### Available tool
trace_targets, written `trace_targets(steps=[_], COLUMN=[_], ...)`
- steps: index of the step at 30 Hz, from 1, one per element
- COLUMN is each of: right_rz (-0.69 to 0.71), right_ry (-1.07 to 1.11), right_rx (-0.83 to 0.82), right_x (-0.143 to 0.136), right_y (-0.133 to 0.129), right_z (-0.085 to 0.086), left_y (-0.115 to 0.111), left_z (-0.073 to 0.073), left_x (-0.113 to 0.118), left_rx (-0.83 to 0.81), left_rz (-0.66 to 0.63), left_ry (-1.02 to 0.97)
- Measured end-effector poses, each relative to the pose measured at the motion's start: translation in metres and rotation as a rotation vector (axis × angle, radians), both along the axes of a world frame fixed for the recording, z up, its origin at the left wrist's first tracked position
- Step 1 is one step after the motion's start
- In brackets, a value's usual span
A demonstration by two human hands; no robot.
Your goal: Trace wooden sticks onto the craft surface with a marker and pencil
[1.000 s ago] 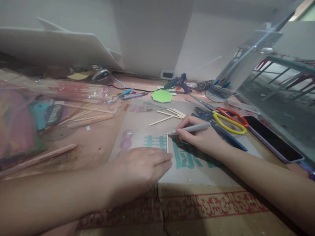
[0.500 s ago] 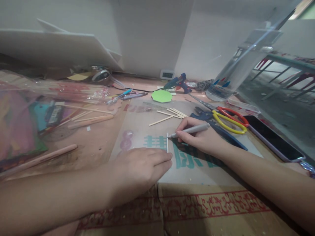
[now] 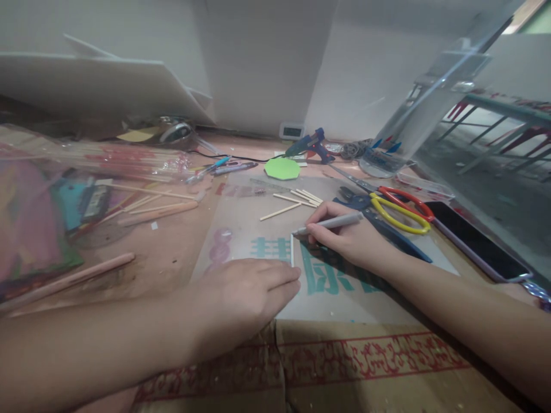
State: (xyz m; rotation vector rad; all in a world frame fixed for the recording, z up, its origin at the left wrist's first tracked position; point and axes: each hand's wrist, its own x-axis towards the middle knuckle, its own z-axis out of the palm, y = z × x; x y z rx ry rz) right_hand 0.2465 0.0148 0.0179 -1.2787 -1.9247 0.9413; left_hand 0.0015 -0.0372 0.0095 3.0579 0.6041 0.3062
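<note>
My right hand [image 3: 338,232] is closed round a grey pen [image 3: 340,222], its tip touching or nearly touching the top end of a thin pale wooden stick [image 3: 292,250]. The stick stands lengthwise on a whitish sheet [image 3: 253,209] printed with teal characters [image 3: 322,281]. Over the stick's lower end lies my left hand [image 3: 253,289], fingers pressed together and holding it down; the fingertips' exact grip is hidden. Beyond my right hand is a small group of cut sticks [image 3: 303,197].
Scissors [image 3: 402,212] with red and yellow handles and dark blue pliers [image 3: 400,241] lie at right, beside a phone [image 3: 480,241]. A blue glue gun [image 3: 307,144], a green octagon [image 3: 282,168] and a clear cylinder [image 3: 400,126] stand behind. Bagged sticks [image 3: 129,158] lie left.
The pen tip has shifted very slightly left and up along the stick's top end, with my right hand. My left hand stays in place on the stick.
</note>
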Motion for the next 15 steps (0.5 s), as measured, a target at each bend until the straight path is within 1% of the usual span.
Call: trace_targets(steps=[7, 10, 13, 15], right_rz=[0.032, 0.026, 0.082, 0.103], right_ry=[-0.001, 0.007, -0.003, -0.006], right_rx=[-0.006, -0.004, 0.003, 0.006], right_x=[0.0, 0.001, 0.002, 0.003], right_y=[0.0, -0.001, -0.002, -0.003], right_z=[0.0, 0.001, 0.001, 0.0], left_y=[-0.001, -0.003, -0.005, -0.006], left_z=[0.002, -0.002, -0.008, -0.009], left_x=[-0.001, -0.001, -0.001, -0.002], left_rx=[-0.028, 0.007, 0.044, 0.045], left_rz=[0.009, 0.01, 0.012, 0.019], left_ry=[0.032, 0.005, -0.03, -0.003])
